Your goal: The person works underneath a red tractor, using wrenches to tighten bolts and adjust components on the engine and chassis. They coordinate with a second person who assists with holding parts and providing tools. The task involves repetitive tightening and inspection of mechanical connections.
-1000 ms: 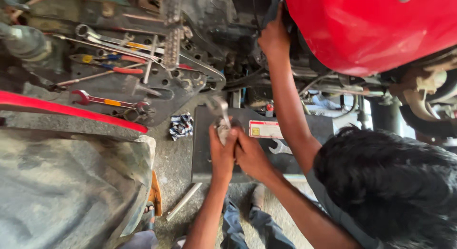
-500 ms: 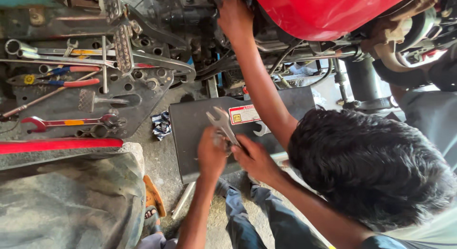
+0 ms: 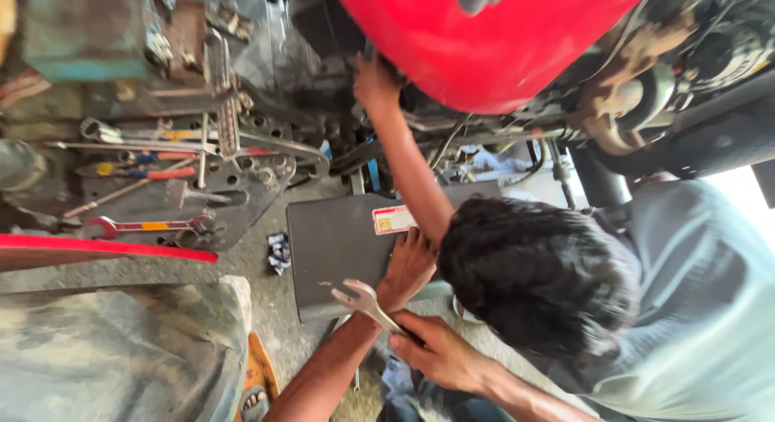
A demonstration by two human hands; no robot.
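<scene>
1. Far on the left, we see spanners and screwdrivers (image 3: 145, 159) lying on a greasy metal plate (image 3: 242, 200), with a red-handled spanner (image 3: 149, 225) nearest us.
2. Right of that, a dark flat box (image 3: 335, 244) sits on the ground.
3. Our left hand (image 3: 408, 268) rests on the box's right edge, fingers loosely apart and gripping nothing.
4. A silver open-ended spanner (image 3: 363, 299) lies across our left wrist, its open end over the near edge of the box.
5. Our right hand (image 3: 440, 357) is just near of it, fingers clamped around the spanner's shaft.
6. Further right, another person's dark-haired head (image 3: 533, 277) bends low; that person's hand (image 3: 373, 79) reaches far up under a red tank (image 3: 484, 42).
</scene>
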